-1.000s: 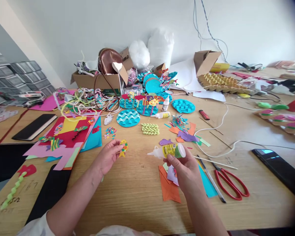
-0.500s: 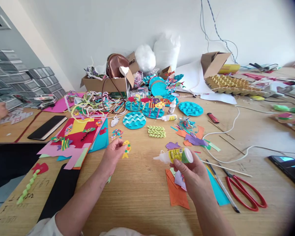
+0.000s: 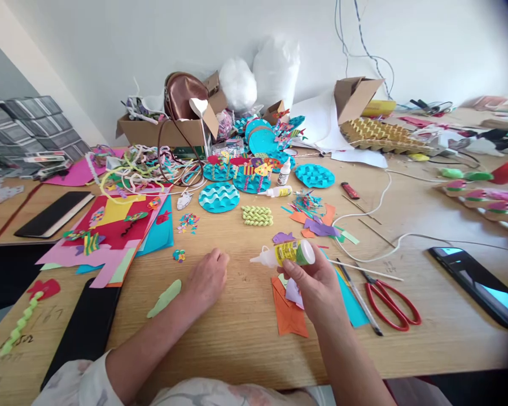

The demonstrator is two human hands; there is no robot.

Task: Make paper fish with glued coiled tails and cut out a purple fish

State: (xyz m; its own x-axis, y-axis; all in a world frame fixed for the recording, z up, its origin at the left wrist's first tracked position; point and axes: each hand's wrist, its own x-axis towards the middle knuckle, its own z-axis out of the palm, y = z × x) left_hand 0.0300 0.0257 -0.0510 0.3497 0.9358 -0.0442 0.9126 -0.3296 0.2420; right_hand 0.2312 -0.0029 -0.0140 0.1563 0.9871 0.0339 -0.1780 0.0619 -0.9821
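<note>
My right hand [image 3: 313,282] is wrapped round a glue bottle [image 3: 288,253], which lies tilted almost flat in the air with its white nozzle toward the left. Low over the wooden table, my left hand [image 3: 206,277] has its fingers curled together with the back of the hand up. What those fingers hold, if anything, is hidden. A pale green paper shape [image 3: 165,298] lies beside my left wrist. Small coloured paper bits [image 3: 188,223] are heaped beyond that hand, with a smaller cluster [image 3: 179,255] nearer. A purple paper fish [image 3: 283,237] rests behind the bottle.
Red-handled scissors [image 3: 393,304], a pen [image 3: 359,299] and a phone [image 3: 478,285] lie at right. Orange paper [image 3: 288,316] sits under my right hand. Coloured sheets [image 3: 105,225] are stacked at left. Blue wavy discs [image 3: 219,197] and yellow-green twisted strips [image 3: 257,215] lie farther back.
My left hand has moved right and down and turned over; the yellow paper fish it held no longer shows. The glue bottle stays in my right hand. The view has shifted slightly right.
</note>
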